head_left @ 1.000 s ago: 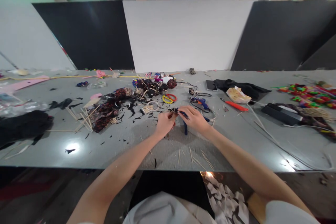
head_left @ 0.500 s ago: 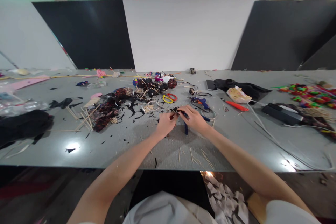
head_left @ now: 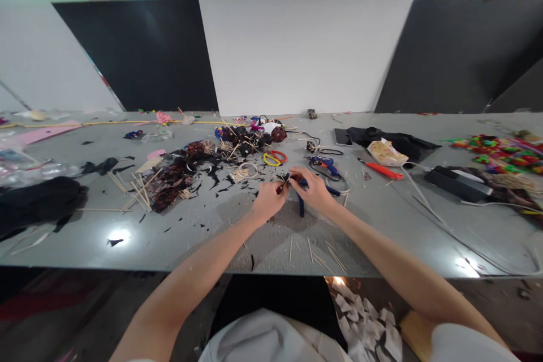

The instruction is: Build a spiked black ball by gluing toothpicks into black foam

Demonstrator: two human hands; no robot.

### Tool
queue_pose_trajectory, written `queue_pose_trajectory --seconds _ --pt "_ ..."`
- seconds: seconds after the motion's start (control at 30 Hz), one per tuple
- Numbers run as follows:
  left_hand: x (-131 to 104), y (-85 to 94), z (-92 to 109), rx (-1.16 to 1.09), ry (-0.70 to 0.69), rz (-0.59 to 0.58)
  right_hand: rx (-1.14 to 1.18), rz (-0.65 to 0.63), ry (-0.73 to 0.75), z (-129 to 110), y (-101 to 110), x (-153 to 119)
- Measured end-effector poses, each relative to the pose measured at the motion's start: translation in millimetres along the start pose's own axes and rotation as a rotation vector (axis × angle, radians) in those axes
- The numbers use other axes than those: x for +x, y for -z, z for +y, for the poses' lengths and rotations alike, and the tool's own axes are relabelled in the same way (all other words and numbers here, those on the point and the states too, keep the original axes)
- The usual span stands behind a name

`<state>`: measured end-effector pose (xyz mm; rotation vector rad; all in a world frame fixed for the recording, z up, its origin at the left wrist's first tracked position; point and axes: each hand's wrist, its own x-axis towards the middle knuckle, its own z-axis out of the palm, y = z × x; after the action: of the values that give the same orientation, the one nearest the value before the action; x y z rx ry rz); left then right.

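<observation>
Over the middle of the grey table, my left hand (head_left: 270, 201) and my right hand (head_left: 313, 188) meet around a small dark piece with thin wooden sticks fanning out of it (head_left: 283, 179). Both hands have their fingers closed on it, and the fingers partly hide its shape. Below my right hand lies a dark blue handled tool (head_left: 301, 203), its head out of sight under the fingers. A blue glue gun (head_left: 326, 165) rests just beyond my right hand. Yellow and red rings (head_left: 271, 159) lie beyond my left hand.
Stick-studded dark balls (head_left: 244, 141) and a pile of wooden sticks (head_left: 142, 192) lie to the left among black scraps. Rightward are an orange craft knife (head_left: 384, 170), a dark box (head_left: 458, 184) and white cable (head_left: 432, 215). Loose sticks (head_left: 311, 250) lie near the front edge.
My right fingers have shifted slightly on the small dark piece, and more of its fanned sticks shows. My left hand stays nearly in place.
</observation>
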<state>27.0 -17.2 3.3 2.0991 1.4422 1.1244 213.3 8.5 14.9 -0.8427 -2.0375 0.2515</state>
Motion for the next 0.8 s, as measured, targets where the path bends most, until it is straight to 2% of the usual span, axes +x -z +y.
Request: queue_pose_trajectory --seconds 0.13,0.27,0.43,0.53,0.6,0.67,0.8 --pt "-0.2 -1.8 -4.1 0.036 -0.031 0.012 -0.048 -0.043 0.054 -5.1 3.1 2.9" --pt "-0.6 -0.4 -1.7 0.003 -0.01 0.014 -0.056 -0.019 0.04 -4.7 1.1 4.0" --pt "-1.0 1.9 6.2 -0.32 0.187 -0.059 0.082 0.058 -0.142 2.2 -4.6 3.7" --pt "-1.8 2.6 9.8 -0.493 0.218 -0.141 0.201 0.051 -0.25 7.0 -5.8 4.3" --pt "-2.3 4.0 11.3 -0.524 0.238 -0.158 0.252 0.045 -0.297 10.2 -6.3 4.9" --pt "-2.4 6.9 11.2 -0.47 0.268 -0.086 0.282 0.044 -0.33 13.2 -6.9 5.6" --pt "2.0 15.6 3.7 -0.188 0.178 0.255 0.297 0.034 -0.354 16.2 -8.2 6.5"
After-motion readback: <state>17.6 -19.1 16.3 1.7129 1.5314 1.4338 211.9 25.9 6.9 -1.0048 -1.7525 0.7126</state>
